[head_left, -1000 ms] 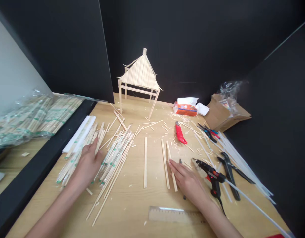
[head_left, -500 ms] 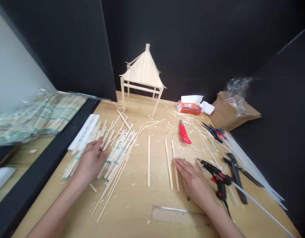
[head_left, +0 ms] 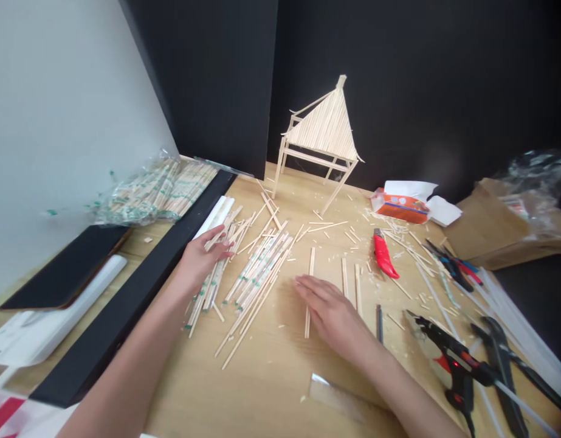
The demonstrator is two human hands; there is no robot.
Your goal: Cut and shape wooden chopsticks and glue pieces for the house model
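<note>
My left hand is at the upper end of a pile of wrapped chopsticks, its fingers apart around some sticks; no firm grip shows. My right hand hovers or rests over a pair of bare sticks, fingers stretched out and holding nothing. To its right lie two more sticks. A second bundle of wrapped chopsticks lies between the hands. Behind stands a small stick-built house frame with a slatted roof on legs.
A red cutter, orange box, pliers and glue gun lie to the right, near a brown paper bag. A clear ruler is in front. A plastic bag of chopsticks lies left, beyond a black bar.
The view has turned left, so the scene sits further right. My right hand has moved left from the right-hand sticks to the single pair. My left hand has shifted toward the pile's upper end.
</note>
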